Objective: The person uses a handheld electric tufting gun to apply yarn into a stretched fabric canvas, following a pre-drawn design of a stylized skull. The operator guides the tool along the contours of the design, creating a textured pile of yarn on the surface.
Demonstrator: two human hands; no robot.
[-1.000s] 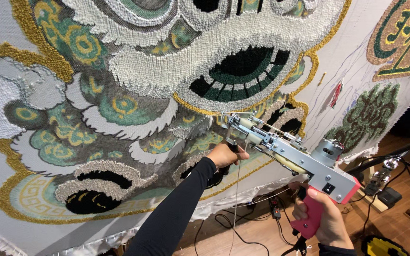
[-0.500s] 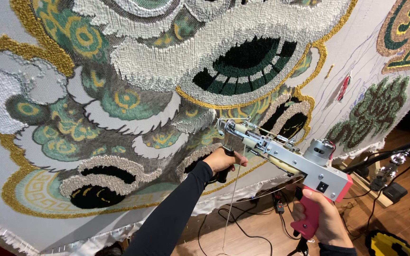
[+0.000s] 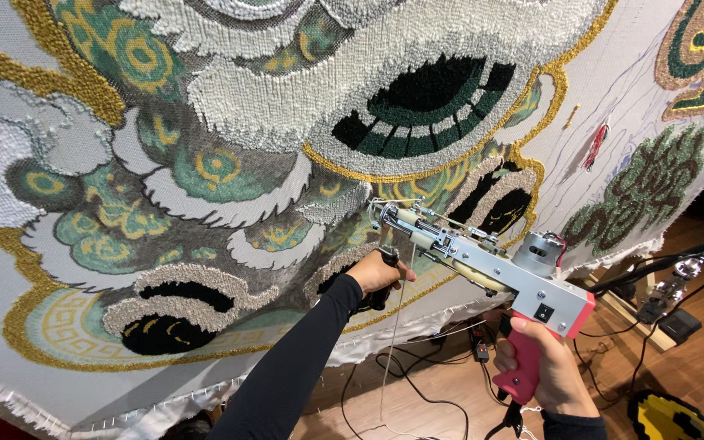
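A large tufted rug cloth (image 3: 230,187) with green, gold, white and black patterns hangs stretched in front of me. My right hand (image 3: 541,371) grips the pink handle of a silver tufting gun (image 3: 482,261). The gun's needle tip (image 3: 378,213) rests against the cloth near a gold and green patch. My left hand (image 3: 378,273), in a black sleeve, is closed around the gun's black front grip below the barrel. A thin white yarn (image 3: 391,326) hangs down from the gun toward the floor.
Black cables (image 3: 417,383) lie on the wooden floor under the cloth. A metal stand with a clamp (image 3: 670,273) is at the right. A small yellow and black rug piece (image 3: 668,414) lies at the lower right. A red yarn scrap (image 3: 595,147) hangs on bare cloth.
The gun and both hands have shifted slightly left and up along the cloth, keeping the needle tip against it.
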